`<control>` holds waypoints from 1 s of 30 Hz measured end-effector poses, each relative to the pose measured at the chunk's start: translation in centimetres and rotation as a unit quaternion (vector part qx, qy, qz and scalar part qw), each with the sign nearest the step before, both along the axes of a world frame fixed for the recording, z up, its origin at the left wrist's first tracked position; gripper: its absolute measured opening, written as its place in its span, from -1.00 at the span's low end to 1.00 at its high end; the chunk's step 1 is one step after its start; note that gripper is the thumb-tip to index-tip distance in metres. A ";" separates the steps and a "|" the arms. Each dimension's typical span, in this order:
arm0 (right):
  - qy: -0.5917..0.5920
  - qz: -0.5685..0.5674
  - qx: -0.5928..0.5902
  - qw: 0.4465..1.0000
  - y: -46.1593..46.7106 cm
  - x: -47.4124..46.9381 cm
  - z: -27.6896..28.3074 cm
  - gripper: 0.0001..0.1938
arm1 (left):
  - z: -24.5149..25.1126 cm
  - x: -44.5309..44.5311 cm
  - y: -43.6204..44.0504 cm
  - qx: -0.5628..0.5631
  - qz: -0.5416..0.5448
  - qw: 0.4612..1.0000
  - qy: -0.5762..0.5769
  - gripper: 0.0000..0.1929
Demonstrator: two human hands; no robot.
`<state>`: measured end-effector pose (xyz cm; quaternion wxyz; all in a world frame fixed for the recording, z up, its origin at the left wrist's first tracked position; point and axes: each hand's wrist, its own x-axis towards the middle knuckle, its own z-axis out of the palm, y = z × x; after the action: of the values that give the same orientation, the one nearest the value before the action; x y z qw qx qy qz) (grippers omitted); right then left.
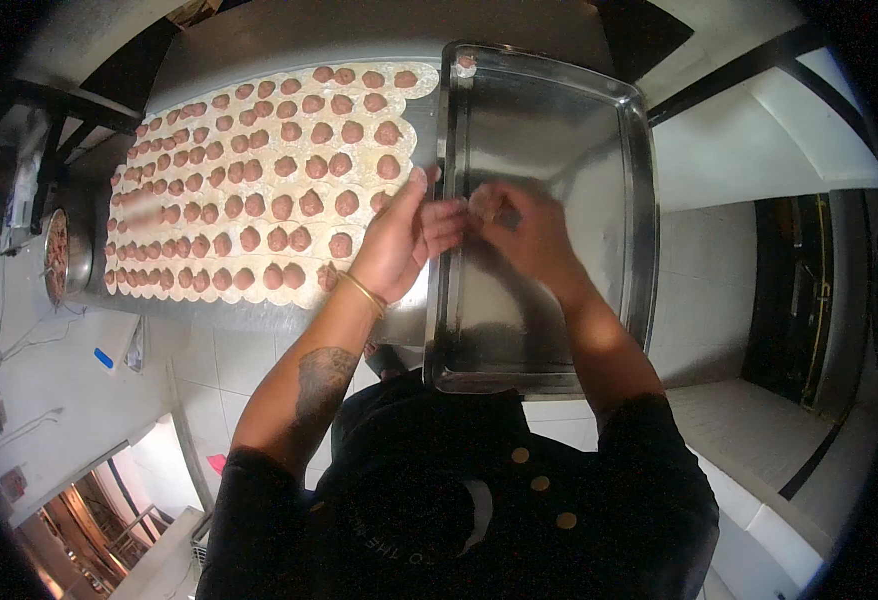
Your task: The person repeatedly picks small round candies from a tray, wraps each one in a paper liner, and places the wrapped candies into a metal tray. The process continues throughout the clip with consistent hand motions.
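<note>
My right hand [532, 229] is over the left part of a deep metal tray [544, 300], its fingers curled round a small dumpling [487, 202]. Blur and the fingers hide much of that dumpling's shape. Beside it, my left hand [405, 236] crosses the tray's left rim with palm turned inward, thumb raised and fingers apart, apparently holding nothing. Its fingertips come close to the dumpling. Overlapping round dough wrappers [367, 146] lie in rows to the left, most topped with a ball of minced meat [340, 163]. One dumpling [466, 66] sits in the tray's far left corner.
The wrappers lie on a metal worktop [221, 313]. A metal bowl of minced filling [58, 255] stands at the far left. The tray's raised rim borders the worktop on the right. Tiled floor [236, 352] shows below the worktop's near edge.
</note>
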<state>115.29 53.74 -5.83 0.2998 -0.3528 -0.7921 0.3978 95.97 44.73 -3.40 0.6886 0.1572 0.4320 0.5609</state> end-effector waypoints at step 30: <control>-0.105 -0.101 0.171 0.975 10.7 -9.0 -2.9 -0.83 | -5.4 0.3 -20.9 -0.087 0.074 0.961 0.252 -0.58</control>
<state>106.31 64.49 -8.76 0.3093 -0.4140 -0.8359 0.1851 96.31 23.88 -8.75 0.5248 0.2008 0.6493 0.5126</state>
